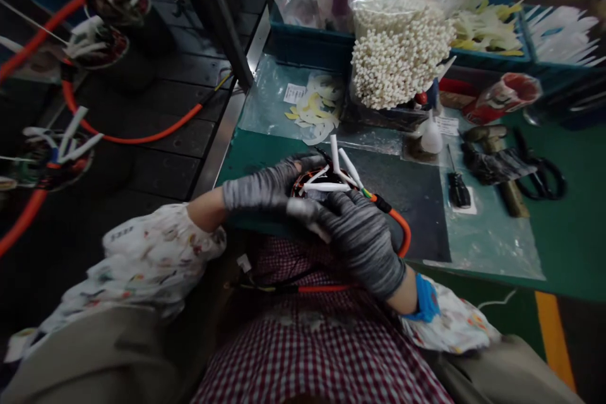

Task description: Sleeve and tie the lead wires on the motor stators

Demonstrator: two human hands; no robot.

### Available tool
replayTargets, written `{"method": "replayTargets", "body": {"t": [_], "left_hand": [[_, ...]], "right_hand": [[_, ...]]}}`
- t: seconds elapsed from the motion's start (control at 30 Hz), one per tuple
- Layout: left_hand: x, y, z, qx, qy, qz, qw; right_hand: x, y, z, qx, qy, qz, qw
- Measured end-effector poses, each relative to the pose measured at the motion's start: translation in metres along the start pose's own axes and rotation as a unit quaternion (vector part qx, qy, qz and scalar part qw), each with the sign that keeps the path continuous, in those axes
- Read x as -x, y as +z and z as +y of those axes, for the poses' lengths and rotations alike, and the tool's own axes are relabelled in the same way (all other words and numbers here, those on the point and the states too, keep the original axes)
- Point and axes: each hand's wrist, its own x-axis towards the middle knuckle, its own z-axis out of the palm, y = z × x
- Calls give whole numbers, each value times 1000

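A green bench point(572, 252) stretches ahead of the person, with a dark slatted conveyor point(161, 132) to its left carrying more coils point(95, 44). Along the bench's far side stand a blue tray point(307, 44) and a bag of white cable ties point(402, 50). Black scissors point(540, 170) and a small screwdriver point(458, 189) lie to the right. Above a dark mat point(416, 202) on the bench, a coil point(305, 184) sits between the gray-gloved left hand point(262, 188) and right hand point(362, 241). The fingers point(331, 208) of both hands are curled around it, gripping it from either side. White sleeves point(341, 164) stick up from the coil, and an orange lead point(400, 227) curves away beside the right hand.
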Motion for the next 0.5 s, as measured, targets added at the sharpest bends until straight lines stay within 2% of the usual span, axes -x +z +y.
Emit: {"method": "replayTargets", "body": {"t": [0.03, 0.07, 0.17, 0.27, 0.33, 0.5], "left_hand": [[-2, 4, 1, 25, 1, -35, 999], [-2, 9, 4, 54, 2, -46, 997], [11, 23, 14, 105, 12, -36, 994], [30, 29, 23, 45, 26, -26, 998], [40, 32, 26, 3, 11, -16, 1000], [54, 48, 27, 2, -10, 6, 1000]], "right_hand": [[4, 2, -2, -6, 10, 8, 1000], [10, 4, -5, -13, 21, 22, 999], [31, 11, -18, -53, 51, 77, 994], [51, 15, -29, -136, 71, 112, 982], [58, 15, -33, -179, 82, 117, 973], [58, 16, -43, -120, 74, 98, 985]]}}
